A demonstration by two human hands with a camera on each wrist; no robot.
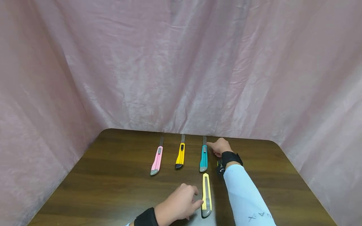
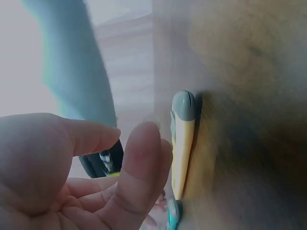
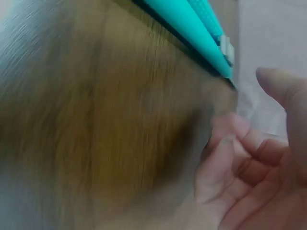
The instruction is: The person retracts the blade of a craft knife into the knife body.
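Note:
Beside a pale yellow box cutter (image 1: pixel 206 196) with a grey end, my left hand (image 1: pixel 179 202) hovers with its fingers loosely bent. Its thumb and forefinger stand apart in the left wrist view, with nothing between them. No blade sticks out of this cutter. My right hand (image 1: pixel 221 147) is at the blade end of a teal box cutter (image 1: pixel 203 158), its forefinger reaching toward the extended blade. Whether that finger touches the blade cannot be told. In the right wrist view the thumb is lifted and the other fingers (image 3: pixel 216 167) are bent, holding nothing.
A yellow box cutter (image 1: pixel 180 155) and a pink box cutter (image 1: pixel 156 160) lie left of the teal one, blades out toward the far edge. All rest on a brown wooden table (image 1: pixel 113 185). Pink curtains (image 1: pixel 175 62) hang behind and beside it.

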